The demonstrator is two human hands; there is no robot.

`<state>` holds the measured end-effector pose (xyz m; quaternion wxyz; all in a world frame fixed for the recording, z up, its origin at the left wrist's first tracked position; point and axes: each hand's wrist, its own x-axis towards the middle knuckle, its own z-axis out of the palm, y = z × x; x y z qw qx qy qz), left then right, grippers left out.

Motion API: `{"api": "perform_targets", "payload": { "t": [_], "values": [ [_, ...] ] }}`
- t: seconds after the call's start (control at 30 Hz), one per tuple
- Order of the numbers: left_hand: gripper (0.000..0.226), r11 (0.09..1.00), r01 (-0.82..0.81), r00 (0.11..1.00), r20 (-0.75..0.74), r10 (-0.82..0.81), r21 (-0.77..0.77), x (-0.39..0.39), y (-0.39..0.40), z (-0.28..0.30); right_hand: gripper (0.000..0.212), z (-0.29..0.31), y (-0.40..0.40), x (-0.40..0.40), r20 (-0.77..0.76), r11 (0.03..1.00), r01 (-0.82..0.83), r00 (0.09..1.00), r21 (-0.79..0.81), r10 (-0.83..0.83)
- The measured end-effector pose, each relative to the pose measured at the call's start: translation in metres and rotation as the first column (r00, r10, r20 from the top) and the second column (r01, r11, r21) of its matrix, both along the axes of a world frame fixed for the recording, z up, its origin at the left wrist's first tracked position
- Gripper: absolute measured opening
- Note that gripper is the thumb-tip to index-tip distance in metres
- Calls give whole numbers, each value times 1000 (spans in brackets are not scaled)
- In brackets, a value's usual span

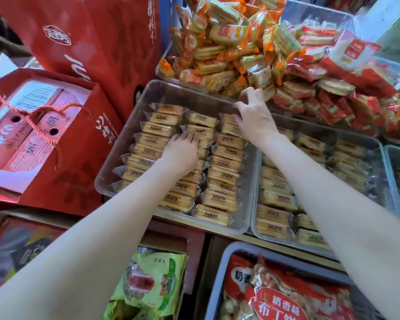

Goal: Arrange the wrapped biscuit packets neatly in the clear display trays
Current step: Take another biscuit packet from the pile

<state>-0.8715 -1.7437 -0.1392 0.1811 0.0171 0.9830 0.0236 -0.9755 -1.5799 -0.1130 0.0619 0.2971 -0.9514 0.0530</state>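
- Head view, looking down: the left hand [181, 153] lies palm-down on the middle row of biscuit packets [222, 162] in the left clear tray [134, 116], fingers fairly straight and spread, pressing on the wrappers, not curled round any of them.
- The right hand [254, 118] is at that tray's far right corner. Fingers are bent over the rim and onto the top packets of the right-hand row; honestly can't tell if it's pinching the rim, a packet, or just resting.
- Packets sit in three fairly neat rows in that tray, label side up, either side of and under the left hand.
- Just right of the right forearm is a second clear tray [254, 229] with the same packets [275, 199], a bit looser.
- Beyond the right hand's fingertips is a heap of orange-wrapped biscuits [219, 42], with red-wrapped ones [333, 98] further right.
- Left of the left hand: red gift bags [62, 179]. Below the forearms: a green snack bag [153, 287] and a red bag [280, 299] in a tub.
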Motion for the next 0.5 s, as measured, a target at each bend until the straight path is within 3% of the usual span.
{"api": "perform_targets", "payload": {
  "t": [0.17,0.3,0.4,0.5],
  "values": [
    [58,1000,-2,1000,20,2,26,-2,-1,1,48,-7,-6,7,203,984,-54,979,172,18],
    [58,999,-11,1000,22,10,38,0,-2,1,64,-15,-22,7,266,989,61,959,136,-96],
    [58,999,-12,1000,23,11,45,0,-2,1,55,-10,-36,2,304,977,133,936,169,-180],
    [59,998,-19,999,27,17,55,0,-4,3,54,-4,-44,0,285,938,123,932,325,-221]
  ]
}}
